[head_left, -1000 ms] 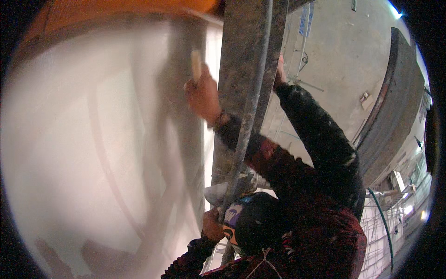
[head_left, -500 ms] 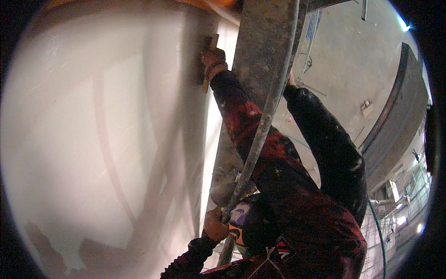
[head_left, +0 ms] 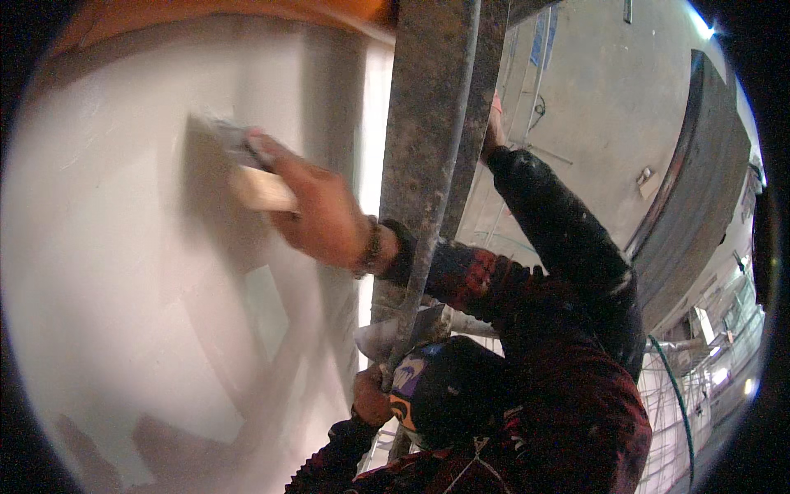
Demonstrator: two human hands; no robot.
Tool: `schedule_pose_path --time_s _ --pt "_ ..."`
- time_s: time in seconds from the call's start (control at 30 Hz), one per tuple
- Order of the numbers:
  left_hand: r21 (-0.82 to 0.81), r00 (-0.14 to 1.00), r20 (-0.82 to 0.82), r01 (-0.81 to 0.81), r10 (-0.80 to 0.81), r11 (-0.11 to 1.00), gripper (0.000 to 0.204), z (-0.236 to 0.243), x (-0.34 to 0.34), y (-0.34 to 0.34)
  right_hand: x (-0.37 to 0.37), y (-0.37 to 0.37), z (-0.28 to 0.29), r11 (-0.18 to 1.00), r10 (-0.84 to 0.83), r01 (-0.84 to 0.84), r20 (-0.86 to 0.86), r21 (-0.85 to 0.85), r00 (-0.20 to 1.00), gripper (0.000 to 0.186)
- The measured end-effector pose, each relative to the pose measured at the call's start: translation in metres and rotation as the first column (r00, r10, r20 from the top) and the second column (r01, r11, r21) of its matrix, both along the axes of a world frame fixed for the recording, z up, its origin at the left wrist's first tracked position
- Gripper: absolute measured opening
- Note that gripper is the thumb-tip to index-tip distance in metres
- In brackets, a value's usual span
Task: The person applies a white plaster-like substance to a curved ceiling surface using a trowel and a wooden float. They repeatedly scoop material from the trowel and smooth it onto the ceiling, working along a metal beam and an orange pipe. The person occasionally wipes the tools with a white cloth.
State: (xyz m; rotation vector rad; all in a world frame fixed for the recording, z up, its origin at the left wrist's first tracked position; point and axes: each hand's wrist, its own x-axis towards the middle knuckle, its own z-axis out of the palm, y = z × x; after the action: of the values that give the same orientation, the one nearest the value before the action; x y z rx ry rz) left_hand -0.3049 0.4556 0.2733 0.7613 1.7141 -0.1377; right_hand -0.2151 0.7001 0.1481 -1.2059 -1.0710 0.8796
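My right hand point(head_left: 317, 214), in a dark red-patterned sleeve, grips a metal-bladed scraper point(head_left: 234, 136) with a pale wooden piece, blurred by motion; its blade is on or very near the pale wall point(head_left: 115, 247). My left hand point(head_left: 370, 395), low in the centre, is closed round the lower part of a metal bar point(head_left: 436, 222) along a wide dark steel beam point(head_left: 411, 107). Beside that hand are a grey curved piece point(head_left: 378, 337) and a dark rounded item point(head_left: 444, 387) with coloured patches.
A black-clad limb point(head_left: 568, 230) reaches behind the beam, bare skin at its end; whose it is, I cannot tell. At right are a concrete surface point(head_left: 601, 99), a dark curved band point(head_left: 691, 189), scaffolding tubes and a green hose point(head_left: 675, 379). An orange band point(head_left: 206, 16) tops the wall.
My right hand has swung left and down from the wall's edge beside the beam, and the scraper's blade now shows. My left hand stays on the bar.
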Motion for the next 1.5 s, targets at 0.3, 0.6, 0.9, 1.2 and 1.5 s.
schedule_pose_path --time_s 0.3,0.6,0.9,1.2,1.5 --pt "0.094 0.999 0.003 -0.038 0.038 0.995 0.048 -0.005 0.001 -0.002 -0.032 -0.012 -0.129 0.690 -0.166 -0.288 -0.533 -0.664 0.830 0.023" --pt "0.134 0.997 -0.044 0.074 -0.069 0.988 0.044 -0.005 0.008 0.005 -0.144 -0.048 -0.328 0.576 -0.386 0.059 -0.207 -0.816 0.899 0.018" --pt "0.181 0.990 -0.099 0.117 -0.101 0.976 0.042 0.005 0.008 -0.016 -0.117 -0.038 -0.258 0.465 -0.228 -0.160 -0.292 -0.871 0.929 0.017" --pt "0.314 0.996 -0.081 0.052 -0.028 0.948 0.046 -0.035 0.026 -0.002 -0.056 -0.003 -0.179 0.645 0.120 -0.144 -0.087 -0.750 0.989 0.021" --pt "0.112 0.952 -0.229 0.234 -0.204 0.966 0.048 -0.014 0.024 0.031 0.006 0.026 -0.006 0.910 0.313 -0.312 -0.042 -0.273 0.949 0.060"
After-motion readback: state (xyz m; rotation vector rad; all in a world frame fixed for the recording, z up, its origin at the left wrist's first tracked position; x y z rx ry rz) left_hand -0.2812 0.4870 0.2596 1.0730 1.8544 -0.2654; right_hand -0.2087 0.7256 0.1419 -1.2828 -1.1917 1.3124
